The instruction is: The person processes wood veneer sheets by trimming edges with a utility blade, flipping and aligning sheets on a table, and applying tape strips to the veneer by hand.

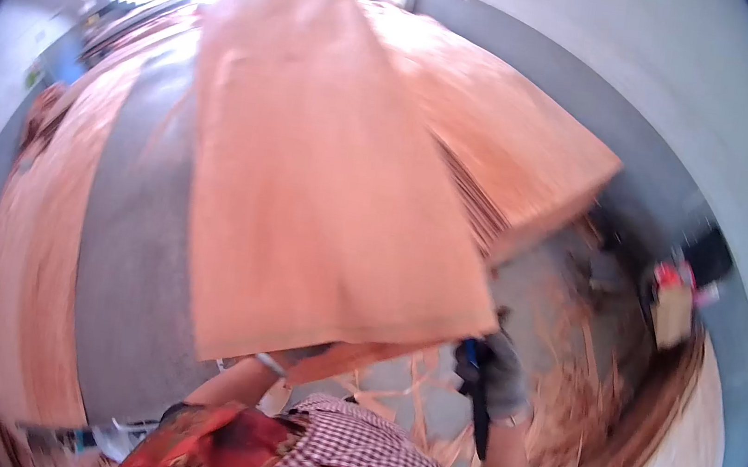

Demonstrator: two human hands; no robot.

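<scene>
A wide, long sheet of orange-tan wood veneer point(331, 200) slopes up and away in front of me, its near edge raised. My left hand point(308, 353), in a dark glove, is at the underside of that near edge; its fingers are mostly hidden by the sheet, which it appears to grip. Close to the sheet's right corner is my right hand point(501, 375), in a grey glove and closed around a slim knife-like tool point(477, 410), black with a blue part. Motion blur hides the tool's exact kind.
A thick stack of veneer point(517, 130) stands behind to the right. Left of the sheet, a grey surface point(141, 233) carries a long veneer strip point(38, 267). Veneer scraps point(559, 396) litter the floor. At right are a cardboard box point(672, 315) and a pale board point(692, 459).
</scene>
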